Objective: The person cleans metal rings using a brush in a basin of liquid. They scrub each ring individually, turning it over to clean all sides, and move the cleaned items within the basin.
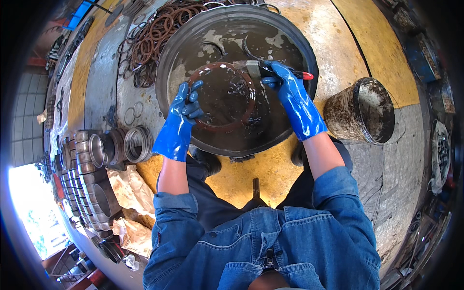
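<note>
Over a wide black tub [163, 72] of murky liquid, my left hand [182, 112], in a wet blue rubber glove, grips a reddish-brown ring [252, 96] by its left side. The ring is held above the liquid and looks wet. My right hand [289, 92], gloved the same way, is closed around the black handle of a paintbrush [253, 68]; the handle has a red end. Its bristles are at the ring's upper right edge, and I cannot tell whether they touch it. Two curved pieces [246, 47] show partly out of the liquid at the tub's far side.
A heap of brown rings [150, 46] lies beyond the tub's left. To the right a stained bucket [360, 110] tips on its side. Metal cylinders [92, 179] and a coil-like stack of rings [138, 144] stand at left, near crumpled brown paper [130, 188].
</note>
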The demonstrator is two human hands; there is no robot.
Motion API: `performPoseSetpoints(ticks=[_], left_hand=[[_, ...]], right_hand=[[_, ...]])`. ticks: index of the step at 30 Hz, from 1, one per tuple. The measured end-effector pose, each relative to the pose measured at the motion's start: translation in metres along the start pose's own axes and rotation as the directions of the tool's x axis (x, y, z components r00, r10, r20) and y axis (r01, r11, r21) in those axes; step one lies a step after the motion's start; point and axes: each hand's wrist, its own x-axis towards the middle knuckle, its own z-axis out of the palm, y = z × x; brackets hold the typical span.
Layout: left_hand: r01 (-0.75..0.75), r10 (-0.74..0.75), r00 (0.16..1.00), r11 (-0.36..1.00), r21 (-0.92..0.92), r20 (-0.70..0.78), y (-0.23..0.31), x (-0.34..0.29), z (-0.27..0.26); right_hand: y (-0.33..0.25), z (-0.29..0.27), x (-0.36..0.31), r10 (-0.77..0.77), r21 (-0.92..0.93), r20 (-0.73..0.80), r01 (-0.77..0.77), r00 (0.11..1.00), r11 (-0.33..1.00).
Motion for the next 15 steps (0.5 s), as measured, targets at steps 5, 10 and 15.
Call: performPoseSetpoints(ticks=[5,10,15], left_hand=[[-0.149,0.139,0.985,0.984,-0.100,-0.104,0.003,0.005,-0.009],[-0.298,0.280,0.925,0.954,-0.033,-0.256,-0.004,0.001,-0.003],[-0.274,0.420,0.673,0.906,0.323,-0.609,-0.030,0.014,0.050]], right_hand=[[0.013,-0.005,-0.009,0.100,-0.023,-0.085,-0.102,0.991,0.995],[0.030,0.017,-0.042,0.100,-0.109,0.067,-0.093,0.993,0.990],[0.024,0.038,-0.072,0.207,-0.365,0.137,-0.145,0.969,0.920]])
